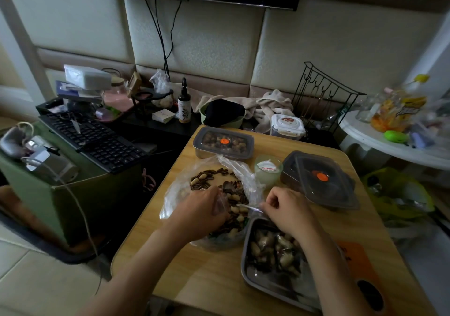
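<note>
Partway, by the look: tray [252, 279] lower right has some peanuts [283, 261], much mix [207, 178] left in bag [171, 200]; left hand [202, 209] and right hand [286, 212] both pinch bag.

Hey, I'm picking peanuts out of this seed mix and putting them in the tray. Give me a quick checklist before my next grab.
1. Bag held open: the right hand pinches the plastic bag by its edge. Ok.
2. Left grip: the left hand has its fingers curled into the peanut and seed mix; whether they hold a peanut, cannot tell.
3. Tray in reach: the metal tray sits uncovered beside the bag, under the right wrist. Ok.
4. Room in the tray: bare metal shows at its near end. Ok.
5. Cup safe: upright behind the bag, neither hand touching it. Ok.
</note>
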The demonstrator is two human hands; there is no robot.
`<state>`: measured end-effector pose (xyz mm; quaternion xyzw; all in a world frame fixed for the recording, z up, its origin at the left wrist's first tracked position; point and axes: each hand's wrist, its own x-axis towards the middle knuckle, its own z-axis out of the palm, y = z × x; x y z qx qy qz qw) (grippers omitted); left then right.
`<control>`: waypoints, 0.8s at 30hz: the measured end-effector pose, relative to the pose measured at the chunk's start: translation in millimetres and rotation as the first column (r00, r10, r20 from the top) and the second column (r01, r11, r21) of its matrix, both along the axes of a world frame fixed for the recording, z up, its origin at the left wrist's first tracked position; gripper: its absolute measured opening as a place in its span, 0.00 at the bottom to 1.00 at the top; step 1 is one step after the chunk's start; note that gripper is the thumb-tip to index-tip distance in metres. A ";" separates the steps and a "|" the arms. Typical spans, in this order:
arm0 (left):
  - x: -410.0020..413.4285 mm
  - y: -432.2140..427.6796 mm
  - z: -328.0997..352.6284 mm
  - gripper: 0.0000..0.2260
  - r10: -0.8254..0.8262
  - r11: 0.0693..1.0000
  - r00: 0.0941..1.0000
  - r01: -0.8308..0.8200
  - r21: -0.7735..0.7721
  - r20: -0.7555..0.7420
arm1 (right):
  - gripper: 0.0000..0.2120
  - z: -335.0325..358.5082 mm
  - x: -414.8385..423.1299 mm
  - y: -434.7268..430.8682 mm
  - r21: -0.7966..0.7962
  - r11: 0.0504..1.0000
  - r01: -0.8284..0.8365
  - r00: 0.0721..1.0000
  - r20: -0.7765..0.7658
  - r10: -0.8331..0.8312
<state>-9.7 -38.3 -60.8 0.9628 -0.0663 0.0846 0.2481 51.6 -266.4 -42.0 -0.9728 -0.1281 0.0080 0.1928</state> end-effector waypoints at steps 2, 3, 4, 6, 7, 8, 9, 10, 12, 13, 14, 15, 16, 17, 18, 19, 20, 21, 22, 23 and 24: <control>0.5 -1.3 -0.5 0.10 0.001 1.000 1.000 -0.001 0.006 -0.006 | 0.12 0.5 -1.0 0.5 -0.004 1.000 0.005 0.996 -0.090 -0.005; 0.9 -1.9 -0.8 0.09 0.003 1.000 1.000 -0.003 0.012 -0.014 | 0.12 1.2 -1.4 0.6 0.001 1.000 0.007 0.992 -0.124 -0.007; 0.9 -2.6 -1.2 0.09 0.004 1.000 1.000 -0.003 0.018 -0.022 | 0.13 2.3 -1.2 0.3 0.003 1.000 0.009 0.988 -0.151 -0.008; 1.0 -2.9 -3.3 0.09 0.007 1.000 1.000 -0.006 0.028 -0.028 | 0.14 5.6 -0.5 -1.5 -0.002 1.000 0.013 0.981 -0.193 -0.013; 0.9 -3.0 -4.0 0.09 0.009 1.000 1.000 -0.008 0.028 -0.030 | 0.14 8.2 -0.2 -2.8 -0.003 1.000 0.017 0.979 -0.201 -0.017; 0.9 -3.3 -3.8 0.10 0.011 1.000 0.999 -0.011 0.025 -0.034 | 0.14 9.9 0.8 -4.0 -0.003 1.000 0.021 0.979 -0.201 -0.021; 1.0 -3.6 -3.5 0.10 0.013 1.000 0.999 -0.013 0.021 -0.039 | 0.13 12.1 1.2 -4.9 0.003 1.000 0.025 0.981 -0.194 -0.024; 1.2 -4.0 -2.9 0.11 0.016 1.000 0.999 -0.015 0.015 -0.045 | 0.13 14.3 1.6 -5.0 0.012 1.000 0.026 0.982 -0.190 -0.023; 1.5 -4.3 -1.5 0.13 0.025 1.000 0.998 -0.025 0.010 -0.060 | 0.12 19.7 1.1 -4.5 0.034 0.999 0.008 0.986 -0.169 -0.002; 1.4 -4.1 -0.9 0.13 0.032 0.999 0.997 -0.031 0.008 -0.067 | 0.11 22.7 0.8 -4.2 0.050 0.999 -0.011 0.988 -0.151 0.018; 1.4 -4.1 -0.6 0.12 0.036 0.999 0.997 -0.036 0.005 -0.067 | 0.11 24.9 0.4 -4.6 0.065 0.997 -0.033 0.991 -0.129 0.041; 1.1 -4.2 -0.2 0.12 0.040 0.999 0.997 -0.040 0.003 -0.064 | 0.11 26.9 -0.4 -5.5 0.072 0.996 -0.058 0.992 -0.105 0.065; 0.8 -4.5 0.9 0.13 0.044 0.999 0.997 -0.044 0.003 -0.056 | 0.11 27.7 -1.3 -7.1 0.070 0.994 -0.080 0.993 -0.087 0.086; 0.6 -4.9 2.4 0.14 0.051 0.999 0.997 -0.050 0.005 -0.054 | 0.11 28.6 -3.1 -8.9 0.066 0.993 -0.096 0.992 -0.074 0.101; 0.7 -5.3 4.1 0.15 0.057 0.998 0.997 -0.057 0.003 -0.054 | 0.10 28.3 -4.8 -11.1 0.061 0.993 -0.105 0.992 -0.066 0.109; 0.8 -5.7 5.6 0.17 0.062 0.998 0.996 -0.062 0.003 -0.060 | 0.10 28.4 -7.3 -13.7 0.059 0.992 -0.109 0.992 -0.057 0.113; 1.1 -6.0 6.6 0.19 0.066 0.998 0.996 -0.066 0.007 -0.066 | 0.09 28.8 -9.7 -16.7 0.064 0.992 -0.110 0.992 -0.049 0.113; 1.4 -6.4 7.2 0.20 0.070 0.997 0.995 -0.069 0.017 -0.074 | 0.09 29.7 -12.3 -19.9 0.072 0.991 -0.112 0.993 -0.038 0.115; 1.7 -7.0 7.2 0.20 0.074 0.997 0.994 -0.072 0.029 -0.079 | 0.08 30.4 -14.9 -23.6 0.079 0.990 -0.115 0.993 -0.028 0.118; 1.9 -8.0 6.9 0.21 0.078 0.996 0.994 -0.075 0.037 -0.081 | 0.08 31.3 -17.4 -27.6 0.085 0.989 -0.120 0.992 -0.023 0.122; 2.2 -9.5 6.3 0.21 0.083 0.996 0.993 -0.079 0.043 -0.082 | 0.08 32.4 -20.0 -32.6 0.089 0.988 -0.125 0.992 -0.020 0.127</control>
